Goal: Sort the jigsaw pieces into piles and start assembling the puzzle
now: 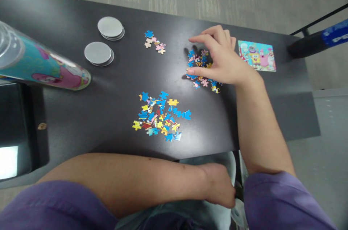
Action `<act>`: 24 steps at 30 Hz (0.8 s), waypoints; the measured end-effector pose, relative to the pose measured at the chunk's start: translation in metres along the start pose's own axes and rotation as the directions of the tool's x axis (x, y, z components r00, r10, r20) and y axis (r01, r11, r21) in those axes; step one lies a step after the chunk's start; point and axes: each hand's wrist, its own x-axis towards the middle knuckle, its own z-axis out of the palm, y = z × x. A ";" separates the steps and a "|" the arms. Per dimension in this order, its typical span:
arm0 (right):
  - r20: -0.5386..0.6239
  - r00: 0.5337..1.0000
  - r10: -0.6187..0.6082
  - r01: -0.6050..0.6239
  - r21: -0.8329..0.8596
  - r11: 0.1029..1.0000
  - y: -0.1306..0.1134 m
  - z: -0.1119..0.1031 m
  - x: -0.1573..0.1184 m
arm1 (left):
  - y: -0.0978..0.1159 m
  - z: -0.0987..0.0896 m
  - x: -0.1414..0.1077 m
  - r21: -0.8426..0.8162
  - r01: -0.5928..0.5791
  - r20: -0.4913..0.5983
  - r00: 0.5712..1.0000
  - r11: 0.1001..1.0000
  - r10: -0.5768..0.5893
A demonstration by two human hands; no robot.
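Observation:
Over a loose pile of puzzle pieces [199, 61] at the right of the dark table, my right hand [217, 54] hovers with thumb and forefinger apart and nothing between them. My left hand [220, 185] rests in front of the table edge above my lap; its fingers are curled under and hidden. A larger spread of blue, yellow and red pieces [160, 115] lies near the table's front edge. Farther back is a small group of pink and blue pieces [154, 42]. The picture card [257, 56] lies flat to the right of my right hand.
Two low stacks of round white discs [110, 27] [98, 53] sit at the back left. A tall cartoon-printed tube [49, 63] stands left of them, beside a black device [16, 124] with a shiny surface. A dark and blue object [320, 39] juts in at the right.

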 end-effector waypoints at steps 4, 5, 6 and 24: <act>0.011 0.998 -0.057 0.057 0.036 0.998 0.005 -0.003 -0.001 | -0.003 0.001 -0.002 -0.031 -0.003 -0.016 1.000 1.000 0.002; 0.020 0.997 -0.071 0.070 0.041 0.997 0.007 -0.002 -0.001 | -0.003 0.002 -0.002 -0.038 -0.005 -0.024 1.000 0.999 0.004; 0.024 0.997 -0.077 0.076 0.044 0.996 0.010 -0.002 -0.001 | -0.003 0.003 -0.002 -0.042 -0.003 -0.032 0.999 0.999 0.002; 0.000 0.966 -0.257 0.256 0.089 0.963 -0.037 0.022 0.005 | 0.002 0.032 0.031 0.225 0.079 -0.142 0.989 0.971 -0.048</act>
